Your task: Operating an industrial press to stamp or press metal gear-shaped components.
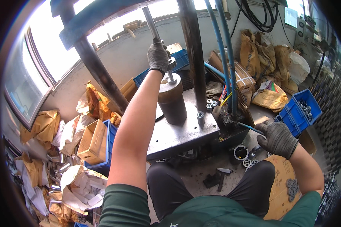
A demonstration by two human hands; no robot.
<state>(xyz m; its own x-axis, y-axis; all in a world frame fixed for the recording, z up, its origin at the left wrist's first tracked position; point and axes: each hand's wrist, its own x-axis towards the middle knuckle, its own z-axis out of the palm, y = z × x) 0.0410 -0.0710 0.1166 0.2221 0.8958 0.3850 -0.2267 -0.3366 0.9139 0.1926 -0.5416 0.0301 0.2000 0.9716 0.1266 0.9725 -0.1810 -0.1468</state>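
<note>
My left hand (158, 56), in a dark grey glove, is raised with its fingers curled round the lower part of a bright metal rod (150, 22). Just beside and below that hand, a metal collar on a thin shaft (171, 77) stands on top of a thick steel cylinder (172, 100). The cylinder rests on the metal press table (166, 137). Off to the right, my right hand (277, 139), gloved too, is closed round the end of a thin blue lever (251, 128) that comes from the dark valve block beside the table.
Dark press columns (193, 53) and blue hoses (231, 56) rise around the table. Small bearings (201, 119) stand on it. A hammer (222, 178) and metal rings (240, 152) lie on the floor. Blue crates (300, 111), sacks and cardboard surround me.
</note>
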